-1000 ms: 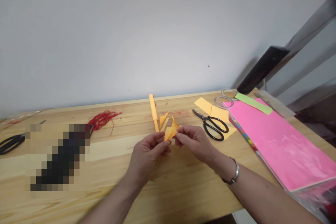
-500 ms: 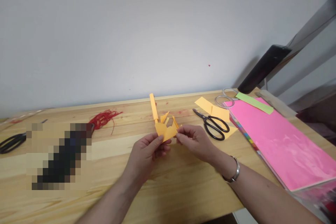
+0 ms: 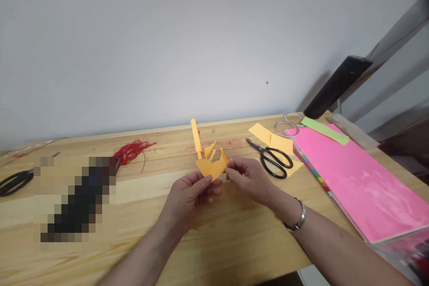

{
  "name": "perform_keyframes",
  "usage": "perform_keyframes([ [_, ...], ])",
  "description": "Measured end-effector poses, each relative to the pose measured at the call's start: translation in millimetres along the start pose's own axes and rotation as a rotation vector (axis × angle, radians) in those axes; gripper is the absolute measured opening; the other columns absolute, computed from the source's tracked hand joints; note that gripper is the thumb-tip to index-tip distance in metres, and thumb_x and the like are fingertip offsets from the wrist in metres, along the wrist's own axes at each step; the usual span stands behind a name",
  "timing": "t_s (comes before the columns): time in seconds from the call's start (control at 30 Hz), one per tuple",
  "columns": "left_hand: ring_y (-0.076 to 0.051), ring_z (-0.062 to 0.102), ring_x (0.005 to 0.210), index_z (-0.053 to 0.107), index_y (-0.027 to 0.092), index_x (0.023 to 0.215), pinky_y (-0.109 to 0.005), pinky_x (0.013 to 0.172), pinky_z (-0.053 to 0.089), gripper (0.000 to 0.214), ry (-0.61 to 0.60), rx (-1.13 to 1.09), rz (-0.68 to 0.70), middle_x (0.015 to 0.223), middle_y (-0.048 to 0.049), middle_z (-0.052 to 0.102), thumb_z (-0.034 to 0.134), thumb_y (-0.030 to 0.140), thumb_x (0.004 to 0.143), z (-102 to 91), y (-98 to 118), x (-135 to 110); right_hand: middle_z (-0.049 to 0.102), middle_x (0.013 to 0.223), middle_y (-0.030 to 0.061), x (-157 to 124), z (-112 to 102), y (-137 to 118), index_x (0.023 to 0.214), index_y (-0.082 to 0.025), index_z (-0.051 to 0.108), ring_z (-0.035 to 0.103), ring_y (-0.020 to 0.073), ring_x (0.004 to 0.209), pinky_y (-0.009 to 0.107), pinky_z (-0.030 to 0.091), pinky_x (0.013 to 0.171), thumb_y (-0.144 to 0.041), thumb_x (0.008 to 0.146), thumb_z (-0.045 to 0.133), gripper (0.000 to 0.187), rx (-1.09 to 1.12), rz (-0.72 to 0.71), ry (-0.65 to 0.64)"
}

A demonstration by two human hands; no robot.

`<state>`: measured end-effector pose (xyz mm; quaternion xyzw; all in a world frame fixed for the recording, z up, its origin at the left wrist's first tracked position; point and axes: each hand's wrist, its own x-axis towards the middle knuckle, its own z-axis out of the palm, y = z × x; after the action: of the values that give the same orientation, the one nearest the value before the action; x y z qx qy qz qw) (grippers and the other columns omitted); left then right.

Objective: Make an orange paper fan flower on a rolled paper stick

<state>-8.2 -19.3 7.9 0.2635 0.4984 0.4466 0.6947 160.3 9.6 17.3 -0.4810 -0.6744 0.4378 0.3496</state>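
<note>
Between my hands is a cut piece of orange paper (image 3: 212, 169), curved at its lower edge. My left hand (image 3: 192, 190) pinches its lower part between thumb and fingers. The fingertips of my right hand (image 3: 246, 178) are closed on its right edge. Just behind it lie folded orange paper strips (image 3: 209, 149), partly hidden by the held piece. A rolled orange paper tube (image 3: 196, 136) lies farther back. Black-handled scissors (image 3: 275, 158) rest to the right of my right hand, over some orange paper scraps (image 3: 281, 144).
Pink paper sheets (image 3: 358, 178) cover the right side of the wooden table (image 3: 140, 232), with a green strip (image 3: 325, 130) on them. Silver-looking rings (image 3: 287, 126) lie beside. At left are red threads (image 3: 134, 151), a blurred dark object (image 3: 78, 203) and more scissors (image 3: 16, 182).
The orange paper has turned slightly in my fingers, its left lobe now lower and more rounded in view. My left thumb has shifted a little to the right along it.
</note>
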Motion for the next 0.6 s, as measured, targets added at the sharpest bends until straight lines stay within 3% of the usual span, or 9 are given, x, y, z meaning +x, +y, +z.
perform_keyframes([
  [0.17,-0.009,0.062,0.056,0.066,0.012,0.077,-0.015,0.047,0.043,0.016,0.005,0.021,0.019,0.073,-0.0069,0.072,0.071,0.025,0.069,-1.2,-1,0,0.050,0.056,-0.0010,-1,-3,-4,0.059,-0.013,0.056,0.044,0.0094,0.056,0.022,0.033,0.053,-0.031,0.082,0.047,0.030,0.133,0.023,-0.051],
  [0.27,-0.009,0.062,0.057,0.067,0.012,0.077,-0.015,0.047,0.043,0.016,-0.012,0.044,0.034,0.073,-0.0063,0.072,0.071,0.026,0.069,-0.6,-2,-1,0.054,0.060,0.0000,-2,0,-1,0.066,-0.013,0.060,0.047,0.0102,0.057,0.022,0.035,0.052,-0.040,0.078,0.056,0.030,0.207,0.058,-0.078],
  [0.37,-0.009,0.062,0.056,0.068,0.012,0.079,-0.015,0.046,0.042,0.019,-0.035,0.054,0.025,0.073,-0.0059,0.072,0.072,0.027,0.068,1.6,-3,-2,0.059,0.066,0.0007,-3,7,4,0.075,-0.013,0.063,0.050,0.0111,0.059,0.022,0.038,0.052,-0.040,0.071,0.064,0.028,0.232,0.096,-0.090],
  [0.6,-0.013,0.064,0.059,0.067,0.012,0.078,-0.017,0.046,0.043,0.024,-0.048,0.101,-0.023,0.072,-0.0083,0.072,0.074,0.030,0.065,5.3,-2,-4,0.063,0.065,0.0019,-2,8,3,0.070,-0.013,0.064,0.056,0.0137,0.062,0.024,0.043,0.057,-0.034,0.069,0.065,0.021,0.307,0.157,-0.104],
])
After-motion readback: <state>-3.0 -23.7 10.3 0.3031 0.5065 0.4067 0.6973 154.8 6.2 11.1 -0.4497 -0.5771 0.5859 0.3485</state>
